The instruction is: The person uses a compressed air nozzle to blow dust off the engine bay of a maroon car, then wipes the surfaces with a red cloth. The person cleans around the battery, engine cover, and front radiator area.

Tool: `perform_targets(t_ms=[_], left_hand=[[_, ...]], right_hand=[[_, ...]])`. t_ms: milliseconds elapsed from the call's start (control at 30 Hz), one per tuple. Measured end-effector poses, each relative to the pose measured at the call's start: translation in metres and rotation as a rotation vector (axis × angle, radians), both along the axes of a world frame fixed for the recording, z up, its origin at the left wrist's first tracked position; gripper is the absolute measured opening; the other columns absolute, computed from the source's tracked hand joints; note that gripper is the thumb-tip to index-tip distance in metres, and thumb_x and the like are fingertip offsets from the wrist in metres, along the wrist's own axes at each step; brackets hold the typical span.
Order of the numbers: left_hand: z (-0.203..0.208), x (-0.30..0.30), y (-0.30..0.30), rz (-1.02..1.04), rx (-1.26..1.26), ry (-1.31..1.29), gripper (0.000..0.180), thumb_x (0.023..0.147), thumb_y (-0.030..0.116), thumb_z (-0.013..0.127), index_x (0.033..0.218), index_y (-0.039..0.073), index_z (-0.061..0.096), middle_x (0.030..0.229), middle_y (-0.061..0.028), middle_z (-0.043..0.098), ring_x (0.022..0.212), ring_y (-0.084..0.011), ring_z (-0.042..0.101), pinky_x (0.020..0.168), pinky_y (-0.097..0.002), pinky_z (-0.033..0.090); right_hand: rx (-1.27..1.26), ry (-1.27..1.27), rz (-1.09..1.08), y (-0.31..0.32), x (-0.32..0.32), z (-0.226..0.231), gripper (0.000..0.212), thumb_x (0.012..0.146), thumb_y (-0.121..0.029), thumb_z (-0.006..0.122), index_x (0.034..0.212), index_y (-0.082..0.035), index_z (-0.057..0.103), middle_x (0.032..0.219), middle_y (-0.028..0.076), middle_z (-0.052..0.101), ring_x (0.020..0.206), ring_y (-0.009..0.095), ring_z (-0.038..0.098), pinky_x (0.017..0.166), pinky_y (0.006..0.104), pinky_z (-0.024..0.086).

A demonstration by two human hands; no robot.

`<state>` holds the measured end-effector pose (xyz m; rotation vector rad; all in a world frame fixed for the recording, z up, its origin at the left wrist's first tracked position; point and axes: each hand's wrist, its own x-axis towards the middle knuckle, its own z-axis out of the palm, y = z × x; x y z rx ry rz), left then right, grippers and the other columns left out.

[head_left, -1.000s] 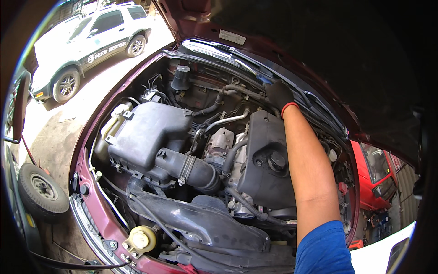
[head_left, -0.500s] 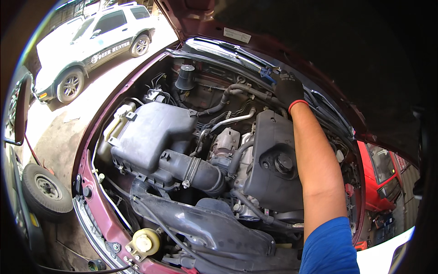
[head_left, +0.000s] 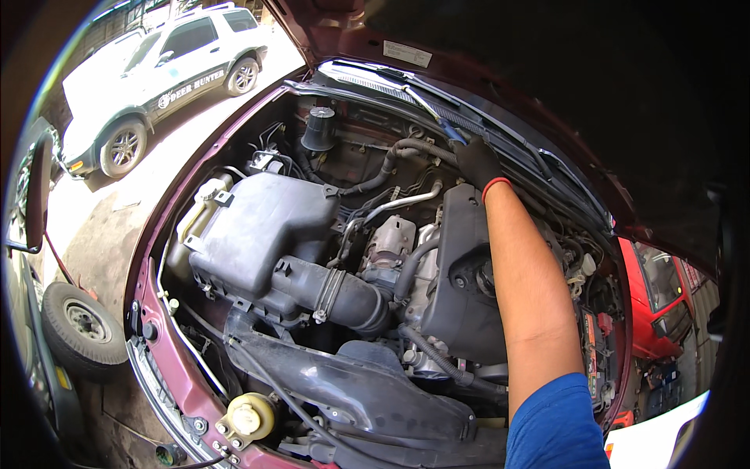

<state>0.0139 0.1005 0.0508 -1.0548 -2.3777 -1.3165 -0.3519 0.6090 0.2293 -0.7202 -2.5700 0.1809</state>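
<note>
My right hand [head_left: 475, 160], in a black glove with a red cuff, reaches across the open engine bay to the back edge below the windscreen wipers [head_left: 406, 90]. Its fingers are closed around a small blue object [head_left: 451, 131]; I cannot tell what kind of thing it is. My bare forearm lies over the black engine cover [head_left: 457, 289]. A black hose [head_left: 406, 148] runs just left of the hand. My left hand is out of the picture.
A grey air box [head_left: 258, 227] and ribbed intake duct [head_left: 336, 293] fill the left of the bay. A yellow reservoir cap [head_left: 248, 417] sits at the front. The raised maroon bonnet [head_left: 500, 47] hangs overhead. A white car [head_left: 164, 74] and a loose wheel [head_left: 82, 328] stand left, a red vehicle [head_left: 652, 305] right.
The gloved hand stays at the back of the bay. The blue object now shows at its fingertips, where none showed a second ago.
</note>
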Motion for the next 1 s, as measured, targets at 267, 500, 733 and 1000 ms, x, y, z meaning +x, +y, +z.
perform_targets(t_ms=[267,500,733,1000], left_hand=[[0.007,-0.004,0.002,-0.014,0.004,0.046,0.029,0.076,0.011,0.080,0.103,0.008,0.073,0.086,-0.0122,0.070,0.075,-0.0299,0.067,0.068,-0.0431,0.052],[0.002,-0.001,0.001,0.007,0.005,0.033,0.028,0.076,0.012,0.080,0.102,0.008,0.073,0.087,-0.0122,0.070,0.076,-0.0296,0.068,0.069,-0.0431,0.053],[0.002,0.000,0.001,0.003,0.005,-0.009,0.027,0.076,0.012,0.080,0.102,0.008,0.073,0.086,-0.0117,0.070,0.075,-0.0294,0.067,0.068,-0.0435,0.052],[0.005,-0.005,0.000,-0.016,-0.025,0.054,0.026,0.075,0.014,0.081,0.100,0.008,0.074,0.087,-0.0112,0.070,0.073,-0.0291,0.067,0.067,-0.0430,0.052]], right_hand=[[-0.105,0.090,0.083,-0.007,0.000,-0.004,0.048,0.095,-0.039,0.061,0.132,-0.009,0.066,0.122,0.024,0.068,0.118,0.042,0.063,0.100,0.0469,0.050],[-0.193,0.285,0.305,0.013,-0.022,-0.028,0.040,0.096,-0.034,0.059,0.120,-0.004,0.070,0.112,0.028,0.070,0.109,0.046,0.065,0.091,0.0489,0.052],[-0.295,0.317,0.379,0.050,-0.064,-0.062,0.039,0.100,-0.031,0.053,0.114,0.002,0.068,0.111,0.031,0.068,0.106,0.050,0.063,0.087,0.0511,0.051],[-0.735,0.401,0.398,0.002,-0.064,-0.054,0.031,0.105,-0.034,0.052,0.111,-0.008,0.067,0.078,0.010,0.063,0.061,0.021,0.059,0.053,0.0382,0.044]])
